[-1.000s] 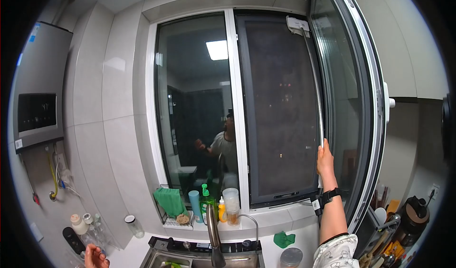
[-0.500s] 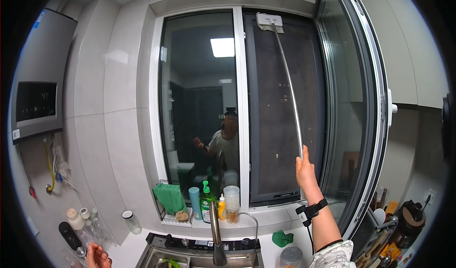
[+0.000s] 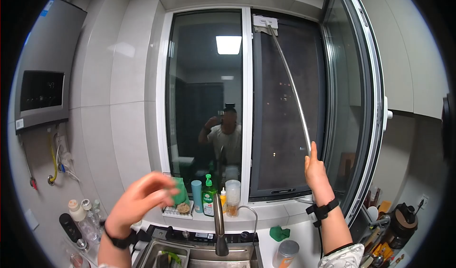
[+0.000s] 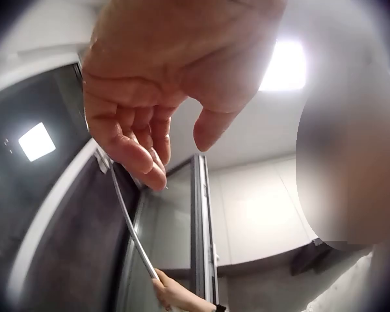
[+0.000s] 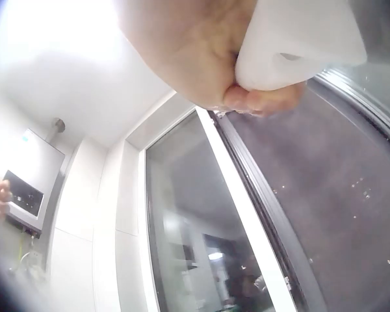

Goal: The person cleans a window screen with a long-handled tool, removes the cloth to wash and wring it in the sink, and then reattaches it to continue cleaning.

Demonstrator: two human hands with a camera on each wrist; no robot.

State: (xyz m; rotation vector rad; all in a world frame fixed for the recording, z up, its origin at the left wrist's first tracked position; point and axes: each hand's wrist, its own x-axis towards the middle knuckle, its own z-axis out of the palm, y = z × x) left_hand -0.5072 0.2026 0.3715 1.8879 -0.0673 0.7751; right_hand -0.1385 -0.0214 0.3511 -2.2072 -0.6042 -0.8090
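A flat mop [image 3: 293, 88] slants up across the dark window screen [image 3: 285, 130] in the head view. Its white head [image 3: 265, 22], with a cloth under it, lies at the screen's upper left corner. My right hand [image 3: 315, 172] grips the lower part of the pole, one finger extended along it. Close up in the right wrist view, the fingers curl around a white handle [image 5: 299, 49]. My left hand [image 3: 142, 197] is raised over the left side of the sink, fingers loosely bent. Nothing lies between those fingers [image 4: 136, 156] and the thumb in the left wrist view.
An opened window sash [image 3: 354, 92] stands to the right of my right arm. Below are a sink with a faucet [image 3: 219, 225], a green cloth [image 3: 279, 233] and a lidded jar [image 3: 287, 253]. Several bottles, including a green pump bottle [image 3: 208, 197], line the sill.
The mop head has moved left along the top of the screen, from its right corner to its left. My left hand has risen from the lower left edge into view.
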